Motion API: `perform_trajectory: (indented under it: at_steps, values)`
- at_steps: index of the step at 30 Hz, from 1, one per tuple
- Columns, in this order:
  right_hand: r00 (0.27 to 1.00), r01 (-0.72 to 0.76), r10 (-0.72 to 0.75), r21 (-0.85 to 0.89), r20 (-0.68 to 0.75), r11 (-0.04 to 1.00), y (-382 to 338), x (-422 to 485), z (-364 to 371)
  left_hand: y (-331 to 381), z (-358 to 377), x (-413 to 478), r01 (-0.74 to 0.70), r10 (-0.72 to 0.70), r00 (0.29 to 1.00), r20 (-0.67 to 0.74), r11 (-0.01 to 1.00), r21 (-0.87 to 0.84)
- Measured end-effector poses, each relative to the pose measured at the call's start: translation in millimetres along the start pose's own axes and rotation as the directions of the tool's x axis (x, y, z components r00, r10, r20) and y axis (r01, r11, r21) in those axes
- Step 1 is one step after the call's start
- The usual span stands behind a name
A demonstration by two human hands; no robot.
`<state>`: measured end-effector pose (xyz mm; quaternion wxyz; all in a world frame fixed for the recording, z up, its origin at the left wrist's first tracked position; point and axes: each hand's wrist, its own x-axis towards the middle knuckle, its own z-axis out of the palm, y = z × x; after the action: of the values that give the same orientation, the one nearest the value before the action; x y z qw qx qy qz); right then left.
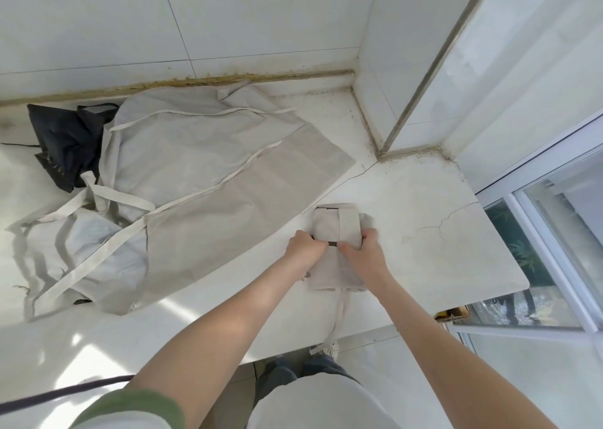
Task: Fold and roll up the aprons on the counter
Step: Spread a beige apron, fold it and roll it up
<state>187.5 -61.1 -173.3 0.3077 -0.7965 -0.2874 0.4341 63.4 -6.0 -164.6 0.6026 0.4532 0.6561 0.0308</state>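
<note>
A small folded beige apron (331,226) lies on the white counter (424,220) right of centre, with a strap wrapped over its top. My left hand (305,244) grips its left side and my right hand (362,252) grips its right side, fingers meeting at a dark strip on the bundle. One strap (337,317) trails off the front edge of the counter. A larger beige apron (202,180) lies spread out and creased to the left, its long straps across it. A dark apron (67,141) is crumpled at the back left.
Tiled walls run along the back and the right corner. A window frame (554,239) stands to the right of the counter's end. A dark cable (65,392) crosses the lower left. My legs and shoes show below the counter edge.
</note>
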Motion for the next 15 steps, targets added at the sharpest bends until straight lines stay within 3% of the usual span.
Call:
perform_trajectory:
  at_steps: [4,8,10,12,13,15]
  values:
    - [0.986,0.128,-0.152,-0.269,-0.071,0.955,11,6,-4,-1,2,-2,0.007,-0.001,0.996,0.091,0.998,-0.068]
    - [0.983,0.127,-0.165,-0.354,-0.08,0.927,13,6,-4,4,8,-11,-0.038,0.071,0.989,0.132,0.97,-0.24]
    - [0.992,0.116,-0.124,-0.204,-0.023,0.972,9,7,-4,9,12,-13,-0.013,0.09,0.983,0.161,0.906,-0.423]
    - [0.983,-0.041,0.006,0.187,0.183,0.982,-5,-4,-7,11,16,-12,-0.015,0.111,0.982,0.154,0.855,-0.518]
    - [0.959,-0.14,0.047,0.322,0.279,0.936,-11,-8,-8,11,17,-12,-0.034,0.12,0.982,0.145,0.871,-0.49]
    - [0.922,-0.222,0.045,0.429,0.385,0.876,-15,-11,-10,10,16,-10,-0.06,0.104,0.989,0.106,0.932,-0.359]
